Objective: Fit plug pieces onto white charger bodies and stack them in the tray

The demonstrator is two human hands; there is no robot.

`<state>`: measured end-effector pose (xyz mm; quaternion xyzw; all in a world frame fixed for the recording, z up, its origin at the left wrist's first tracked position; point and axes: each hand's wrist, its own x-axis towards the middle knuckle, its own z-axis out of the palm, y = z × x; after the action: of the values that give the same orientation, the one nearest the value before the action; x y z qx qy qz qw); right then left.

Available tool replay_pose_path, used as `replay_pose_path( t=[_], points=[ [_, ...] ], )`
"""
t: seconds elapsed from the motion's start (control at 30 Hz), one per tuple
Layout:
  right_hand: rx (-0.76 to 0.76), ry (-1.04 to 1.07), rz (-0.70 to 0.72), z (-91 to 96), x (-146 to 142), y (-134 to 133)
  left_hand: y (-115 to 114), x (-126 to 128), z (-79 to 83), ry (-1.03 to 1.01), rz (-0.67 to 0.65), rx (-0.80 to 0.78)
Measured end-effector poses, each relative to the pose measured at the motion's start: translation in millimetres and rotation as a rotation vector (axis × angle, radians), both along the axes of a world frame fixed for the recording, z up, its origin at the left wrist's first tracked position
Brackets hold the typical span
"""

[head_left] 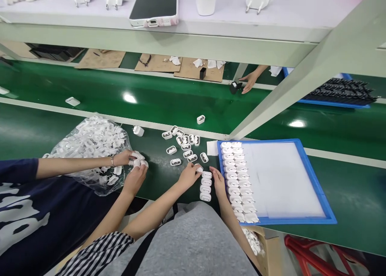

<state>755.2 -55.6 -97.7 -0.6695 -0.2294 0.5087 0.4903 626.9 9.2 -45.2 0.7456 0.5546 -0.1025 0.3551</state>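
My left hand is closed, pinching a white charger housing at the far end of a short row of similar housings on the green bench. On the other side of that row, my right hand has its fingers apart and holds nothing, close to the blue-rimmed tray. Two columns of white chargers with pins fill the tray's left side. Beyond my left hand lie several open white housings with parts visible inside.
A co-worker's hands on the left hold white pieces beside a clear bag of white parts. A slanted post rises behind the tray. Overhead, a shelf carries a phone and chargers. Another person's hand shows across the green belt.
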Motion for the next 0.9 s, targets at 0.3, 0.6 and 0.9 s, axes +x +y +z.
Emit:
replay_pose_path(
  t=[0.3,0.6,0.9],
  points=[
    [0.041,-0.026,0.023,-7.8,-2.6,-1.2,17.0,34.0,15.2,0.087,-0.136,0.032],
    [0.065,-0.033,-0.016,-6.3,-3.1,0.5,-32.2,-16.8,-9.5,-0.19,-0.013,-0.036],
    [0.149,-0.087,0.088,-19.3,1.1,13.4,-67.1,-6.6,-56.7,-0.307,-0.109,0.138]
  ],
)
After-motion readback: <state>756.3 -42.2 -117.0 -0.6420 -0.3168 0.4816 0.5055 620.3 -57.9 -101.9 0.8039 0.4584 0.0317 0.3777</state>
